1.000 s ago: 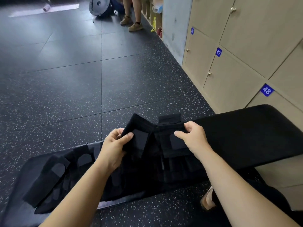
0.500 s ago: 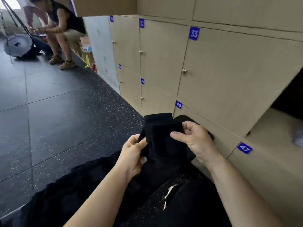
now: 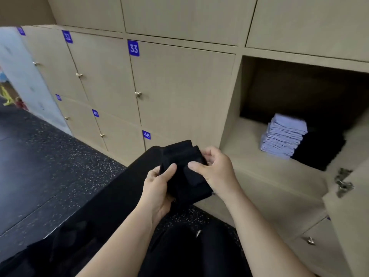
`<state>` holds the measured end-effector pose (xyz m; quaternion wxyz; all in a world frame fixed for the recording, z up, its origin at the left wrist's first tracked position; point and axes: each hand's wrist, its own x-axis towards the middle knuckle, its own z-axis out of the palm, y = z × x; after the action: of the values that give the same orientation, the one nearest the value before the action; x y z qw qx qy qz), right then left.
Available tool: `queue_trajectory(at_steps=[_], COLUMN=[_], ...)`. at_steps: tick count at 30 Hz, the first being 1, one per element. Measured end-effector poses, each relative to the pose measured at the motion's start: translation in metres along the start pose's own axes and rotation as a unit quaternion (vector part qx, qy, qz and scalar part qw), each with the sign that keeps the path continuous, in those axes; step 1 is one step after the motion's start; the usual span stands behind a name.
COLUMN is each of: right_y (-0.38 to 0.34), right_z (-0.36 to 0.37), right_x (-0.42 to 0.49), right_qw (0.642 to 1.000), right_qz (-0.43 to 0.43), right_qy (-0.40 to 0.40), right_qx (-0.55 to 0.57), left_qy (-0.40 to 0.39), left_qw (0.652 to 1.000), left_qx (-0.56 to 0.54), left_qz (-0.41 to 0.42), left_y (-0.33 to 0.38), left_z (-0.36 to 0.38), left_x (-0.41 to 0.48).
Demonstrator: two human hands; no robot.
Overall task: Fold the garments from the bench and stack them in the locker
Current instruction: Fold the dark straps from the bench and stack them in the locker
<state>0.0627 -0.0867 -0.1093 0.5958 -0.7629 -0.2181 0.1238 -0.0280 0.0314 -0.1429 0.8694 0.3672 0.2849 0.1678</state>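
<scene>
A folded black garment (image 3: 184, 170) is held up between both hands, above the end of the black bench (image 3: 111, 198). My left hand (image 3: 159, 188) grips its left side with the thumb on top. My right hand (image 3: 215, 170) grips its right side, thumb pressed on the front. To the right stands an open locker (image 3: 265, 166). Inside it sit a stack of folded pale lilac garments (image 3: 283, 134) and, beside it on the right, a stack of folded black ones (image 3: 321, 150). More black garments (image 3: 65, 244) lie on the bench at lower left, hard to make out.
The open locker's door (image 3: 351, 212) juts out at the right edge with a metal hinge. Closed wooden lockers numbered 32, 33, 48 and 49 (image 3: 179, 92) fill the wall. Dark speckled floor (image 3: 36, 168) lies to the left.
Both hands have lifted the folded black garment off the bench. My view has swung right from the floor to the lockers, bringing the open locker and its stacks into sight.
</scene>
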Motion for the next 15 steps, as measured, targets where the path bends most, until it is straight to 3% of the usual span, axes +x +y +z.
queue_trajectory(at_steps=[3,7,15], right_y=[0.018,0.050,0.095], right_z=[-0.021,-0.045,-0.078], right_x=[0.000,0.004,0.035], right_qw=[0.999,0.991,0.980], right_qz=[0.041,0.091,0.103], right_qy=[0.029,0.095,0.139], right_qx=[0.022,0.036,0.101], left_qy=[0.025,0.003,-0.038], left_qw=[0.999,0.999,0.997], left_qx=[-0.027,-0.038,-0.026], left_qz=[0.010,-0.004,-0.055], left_y=[-0.015,-0.037,-0.077], left_z=[0.021,0.049,0.078], left_x=[0.020,0.043,0.078])
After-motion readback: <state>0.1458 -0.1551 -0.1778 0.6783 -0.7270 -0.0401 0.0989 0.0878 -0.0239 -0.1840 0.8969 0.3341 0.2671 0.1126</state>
